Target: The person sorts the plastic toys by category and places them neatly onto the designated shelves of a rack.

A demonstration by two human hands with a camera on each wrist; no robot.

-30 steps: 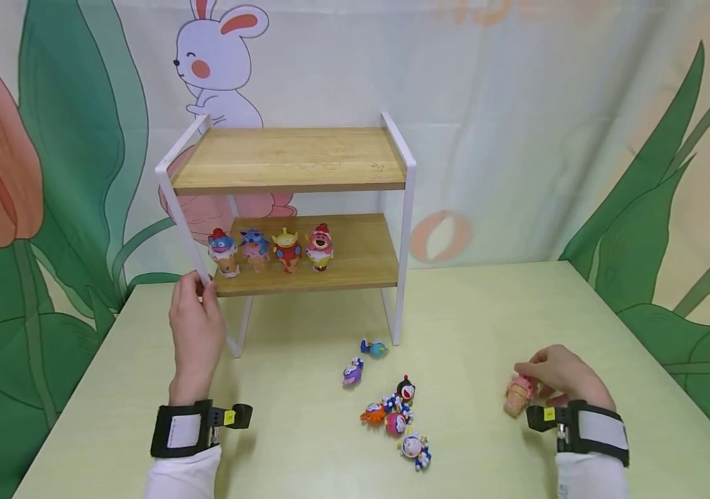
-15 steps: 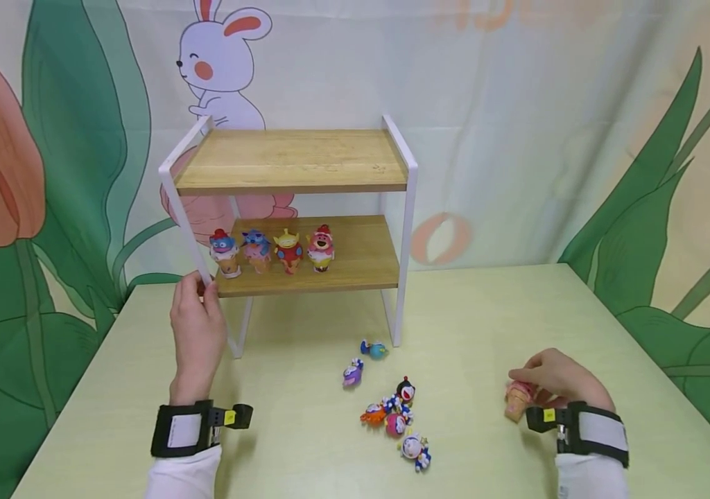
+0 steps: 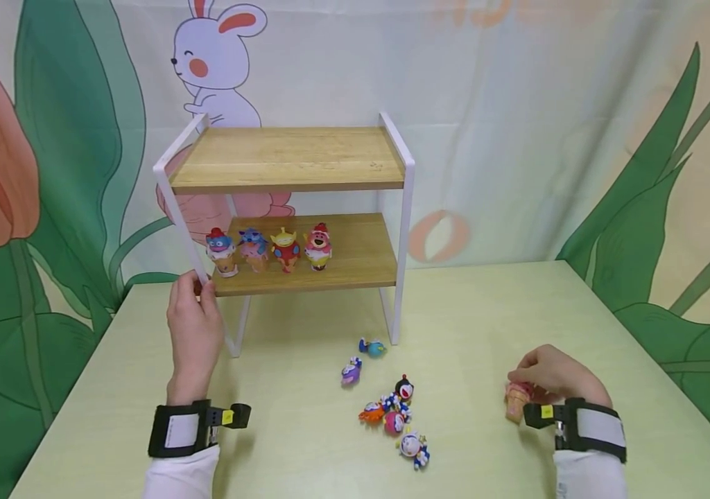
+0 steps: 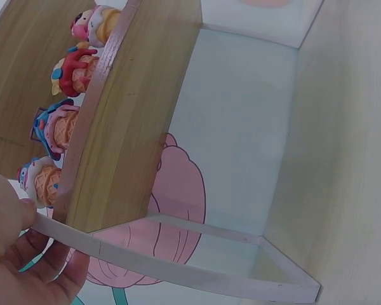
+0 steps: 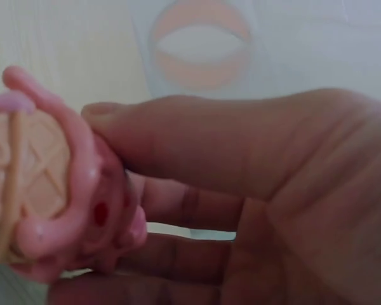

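My left hand grips the white left front post of a small two-tier shelf, right at the corner of its lower board. The left wrist view shows the fingers wrapped behind the post and the thumb by the board's edge. At the right of the table, my right hand pinches a pink ice-cream-cone figurine by its pink top, cone end toward me. In the right wrist view, thumb and fingers hold the figurine by its pink part, the waffle cone pointing away from the palm.
Several ice-cream-cone figurines, including a yellow-and-red one and a pink bear, stand in a row on the lower board's left. Small figures lie on the table, among them a purple one and a white-headed one.
The figurine in my right hand has turned slightly, its cone end swinging to the right, and the fingers have shifted over its top. The left hand keeps its grip on the post.
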